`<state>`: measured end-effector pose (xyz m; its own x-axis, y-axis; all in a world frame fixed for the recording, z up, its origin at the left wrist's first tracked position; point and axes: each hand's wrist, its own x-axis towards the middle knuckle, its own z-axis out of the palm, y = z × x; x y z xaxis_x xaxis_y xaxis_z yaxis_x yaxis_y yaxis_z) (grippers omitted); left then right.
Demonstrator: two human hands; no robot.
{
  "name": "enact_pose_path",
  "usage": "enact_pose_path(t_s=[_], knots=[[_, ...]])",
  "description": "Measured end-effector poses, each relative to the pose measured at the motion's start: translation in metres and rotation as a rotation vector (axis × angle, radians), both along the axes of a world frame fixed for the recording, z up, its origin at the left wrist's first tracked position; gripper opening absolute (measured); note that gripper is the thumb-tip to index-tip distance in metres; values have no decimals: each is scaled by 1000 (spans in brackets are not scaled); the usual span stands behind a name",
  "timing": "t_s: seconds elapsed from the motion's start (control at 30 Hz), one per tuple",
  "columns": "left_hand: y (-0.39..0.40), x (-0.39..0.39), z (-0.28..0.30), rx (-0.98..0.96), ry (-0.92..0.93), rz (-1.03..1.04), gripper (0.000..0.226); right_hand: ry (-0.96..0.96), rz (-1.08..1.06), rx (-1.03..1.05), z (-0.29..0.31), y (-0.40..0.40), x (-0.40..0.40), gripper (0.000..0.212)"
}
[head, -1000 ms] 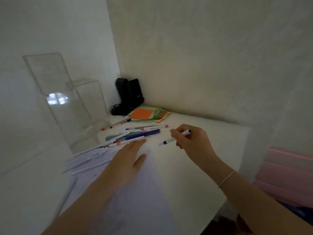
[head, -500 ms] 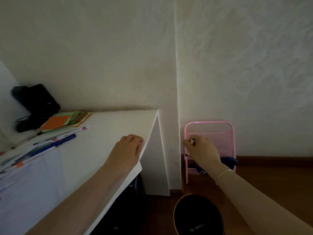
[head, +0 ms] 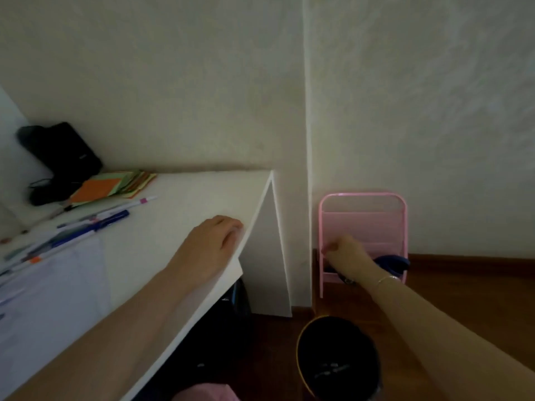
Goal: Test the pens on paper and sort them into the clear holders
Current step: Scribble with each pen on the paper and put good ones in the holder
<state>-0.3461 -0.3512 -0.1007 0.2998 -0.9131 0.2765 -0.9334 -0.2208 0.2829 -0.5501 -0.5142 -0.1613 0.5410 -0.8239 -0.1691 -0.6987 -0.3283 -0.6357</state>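
Observation:
Several pens (head: 95, 224) lie in a loose row at the left of the white table (head: 179, 198), next to sheets of white paper (head: 52, 285). My left hand (head: 211, 244) rests on the tabletop by its right edge, fingers loosely bent. My right hand (head: 344, 254) reaches out beyond the table, in front of a pink rack (head: 362, 218) and above a black round bin (head: 338, 363). Its fingers are drawn together, and no pen shows in them. The clear holders are out of view.
A stack of orange and green sticky notes (head: 110, 186) and a black device (head: 63, 151) sit at the back left of the table. A dark blue item (head: 390, 263) lies on the pink rack. Brown wooden floor (head: 463, 285) runs along the wall.
My view swung right from the desk to the floor corner. My right hand carried a blue-tipped pen off the table toward the bin; the pen tip no longer shows. My left hand slid to the table edge.

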Motion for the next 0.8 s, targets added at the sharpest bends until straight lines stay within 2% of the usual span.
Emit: enact_pose_path(t_s=[0.13,0.23,0.33,0.47,0.53,0.63,0.73,0.8], knots=[[38,36,20,-151,-11,82,29,-302,11,-156,78,17,57,24],[89,79,25,-226,-91,252,21,-447,178,-205,125,57,110,24],[147,117,24,-195,-147,466,27,-493,363,-278,143,106,168,23],[210,153,8,-85,-196,738,31,-419,571,-349,128,173,238,27],[232,160,-4,-68,-230,805,23,-360,679,-328,116,203,263,31],[247,164,-15,-97,-180,799,23,-253,818,-286,102,239,290,39],[246,168,-19,-125,-123,767,22,-149,913,-342,94,263,310,42],[243,169,-20,-107,-121,710,40,-84,958,-432,89,269,317,41]])
